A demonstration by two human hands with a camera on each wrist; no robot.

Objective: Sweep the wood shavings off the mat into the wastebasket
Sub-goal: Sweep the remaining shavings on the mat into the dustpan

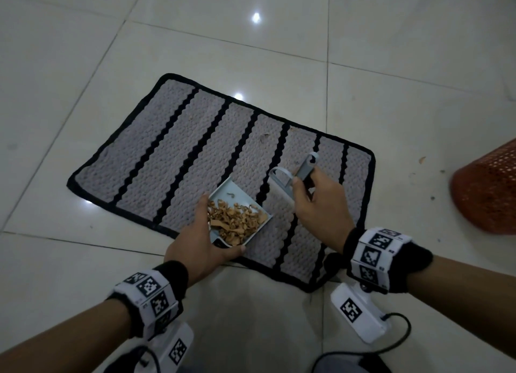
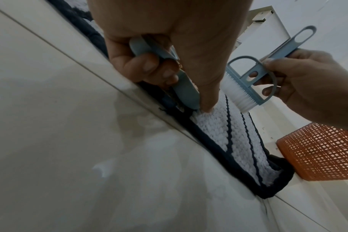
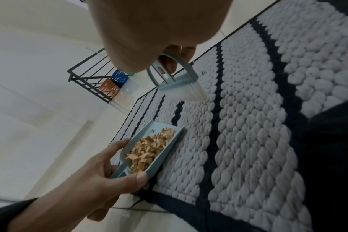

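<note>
**Dustpan loaded, brush lifted over the striped mat**

The person's left hand (image 1: 199,244) grips a small pale-blue plastic dustpan (image 1: 237,205), thumb along its near edge and fingers curled round its far side. The pan sits low over the near edge of the grey woven mat with black stripes and a black border (image 1: 173,155); whether it touches the weave I cannot tell. A heap of tan, curly wood shavings (image 1: 234,223) fills the pan. A few specks of shaving lie on the mat further off.

The right hand (image 1: 321,205) is closed around the handle of a pale-blue plastic hand brush with white bristles (image 2: 246,87), held just right of the pan, bristles pointing down at the mat.

An orange mesh plastic wastebasket (image 1: 488,191) stands on the cream tiled floor (image 1: 83,51), right of the mat. In the right wrist view, a black wire rack (image 3: 91,81) shows beyond the mat.
</note>
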